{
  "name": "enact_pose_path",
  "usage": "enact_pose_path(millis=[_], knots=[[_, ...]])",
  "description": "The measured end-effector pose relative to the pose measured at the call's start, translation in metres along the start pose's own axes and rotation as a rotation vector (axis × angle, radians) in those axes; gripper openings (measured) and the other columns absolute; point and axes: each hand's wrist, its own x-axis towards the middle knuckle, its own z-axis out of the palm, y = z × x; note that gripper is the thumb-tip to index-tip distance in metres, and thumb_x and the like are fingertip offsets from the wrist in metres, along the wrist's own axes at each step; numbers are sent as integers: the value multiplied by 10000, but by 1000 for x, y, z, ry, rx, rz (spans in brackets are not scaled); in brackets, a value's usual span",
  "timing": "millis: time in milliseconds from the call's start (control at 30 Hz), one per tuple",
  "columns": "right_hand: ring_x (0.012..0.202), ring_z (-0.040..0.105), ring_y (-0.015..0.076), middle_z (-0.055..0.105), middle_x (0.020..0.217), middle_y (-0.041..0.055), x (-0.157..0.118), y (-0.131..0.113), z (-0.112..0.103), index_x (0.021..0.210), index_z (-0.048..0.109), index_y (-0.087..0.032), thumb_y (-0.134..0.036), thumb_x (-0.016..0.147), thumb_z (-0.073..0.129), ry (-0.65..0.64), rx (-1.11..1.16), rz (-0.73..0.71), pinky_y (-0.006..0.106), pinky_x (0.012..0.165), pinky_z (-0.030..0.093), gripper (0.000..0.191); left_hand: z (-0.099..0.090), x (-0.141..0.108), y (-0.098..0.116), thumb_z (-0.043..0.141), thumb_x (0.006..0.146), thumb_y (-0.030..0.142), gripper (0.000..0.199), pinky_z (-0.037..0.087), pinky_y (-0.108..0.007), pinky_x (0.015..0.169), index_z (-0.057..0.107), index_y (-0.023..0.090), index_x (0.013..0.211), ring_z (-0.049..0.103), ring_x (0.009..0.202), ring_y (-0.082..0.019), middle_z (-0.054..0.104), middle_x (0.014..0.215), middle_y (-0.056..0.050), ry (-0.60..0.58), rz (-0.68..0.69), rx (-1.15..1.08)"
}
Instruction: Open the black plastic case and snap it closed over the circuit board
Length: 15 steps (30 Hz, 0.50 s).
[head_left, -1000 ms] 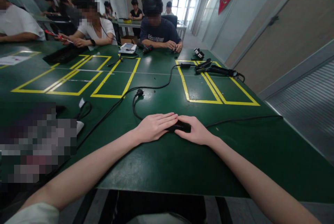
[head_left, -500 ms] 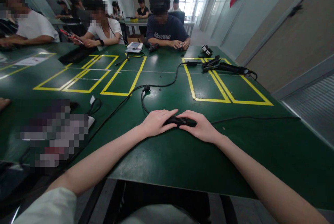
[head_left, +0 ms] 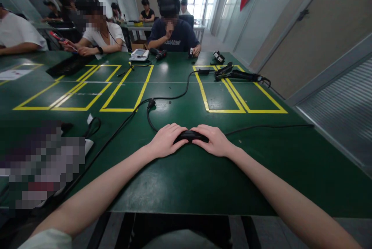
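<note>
A long, rounded black device (head_left: pixel 191 136) lies low over the green table in front of me, its exact kind unclear. My left hand (head_left: pixel 167 139) wraps its left end, thumb on the near side and fingers over the far side. On the other end, my right hand (head_left: pixel 214 139) grips it the same way. Only the middle shows between the hands. A black cord (head_left: pixel 148 119) comes out by my left hand and runs to a plug (head_left: pixel 151 103). Beyond my right hand, a thin black cable (head_left: pixel 270 126) stretches to the table's right edge.
Yellow tape frames (head_left: pixel 226 111) mark the green table (head_left: pixel 186 183). At the far right lies a black corded tool (head_left: pixel 241 74). A drill (head_left: pixel 161 54) and a white device (head_left: pixel 139 54) sit farther back. Blurred packages (head_left: pixel 49 167) lie at left. Several people sit across the table.
The device now shows its smooth rounded side between my hands, apparently turned. My view has swung slightly right. A person opposite has raised one hand to the face.
</note>
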Motion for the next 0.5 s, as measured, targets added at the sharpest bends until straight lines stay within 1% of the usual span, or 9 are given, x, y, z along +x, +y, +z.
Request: enact_pose_path(millis=[67,133,200,233,267,333,367,433,500], knots=[[845,699,230,741,982,96,-1,5,-3,1163,713,-190,-428,995,607,23,80,80,358,765,570,310,-1,-1,-1,524,1059,422,402,546,-466,999,574,165,1364,669,1124,-285,715,1223,-138,40,29,15],[738,691,209,742,919,79,-1,12,-11,1157,711,-187,-490,970,623,89,226,224,339,685,567,367,-2,-2,-3,542,1048,386,498,431,-546,1166,480,174,1494,580,1329,-316,628,1422,-164,124,71,58],[588,648,184,713,762,41,-2,21,-24,1142,700,-174,-580,915,662,188,424,418,308,563,538,467,-2,-3,-6,549,1040,342,568,277,-606,1265,403,197,1569,446,1480,-335,504,1573,-167,195,85,106],[524,618,176,673,666,17,-2,26,-32,1104,696,-167,-630,870,692,245,524,510,292,508,513,518,-3,-3,-8,549,1038,321,578,235,-617,1282,391,204,1581,399,1517,-338,461,1611,-165,214,87,119],[488,597,169,642,609,4,-3,32,-41,1032,691,-165,-670,816,727,305,610,580,280,475,494,550,-2,-3,-9,547,1036,304,572,227,-615,1287,397,207,1579,374,1534,-335,440,1628,-163,220,92,119],[459,575,150,626,594,10,-8,41,-64,871,659,-171,-696,723,790,426,716,659,258,436,463,561,-1,-3,-12,541,1034,276,530,272,-594,1279,445,201,1550,376,1536,-324,453,1620,-162,195,120,96],[434,544,133,612,586,8,-12,45,-76,826,645,-172,-685,707,804,471,733,684,247,414,438,550,0,-3,-12,538,1034,270,504,306,-579,1267,474,201,1529,396,1525,-317,477,1603,-158,166,137,78],[395,458,99,596,590,4,-22,54,-100,813,642,-166,-640,712,805,576,723,713,224,364,354,512,2,-3,-13,530,1040,270,452,383,-542,1231,523,211,1488,468,1476,-295,551,1543,-141,102,164,36],[380,370,65,657,686,45,-34,62,-121,842,651,-150,-569,721,804,694,699,740,214,333,262,462,3,-2,-12,521,1048,276,407,456,-491,1180,559,212,1448,546,1405,-269,624,1464,-122,58,172,-10]])
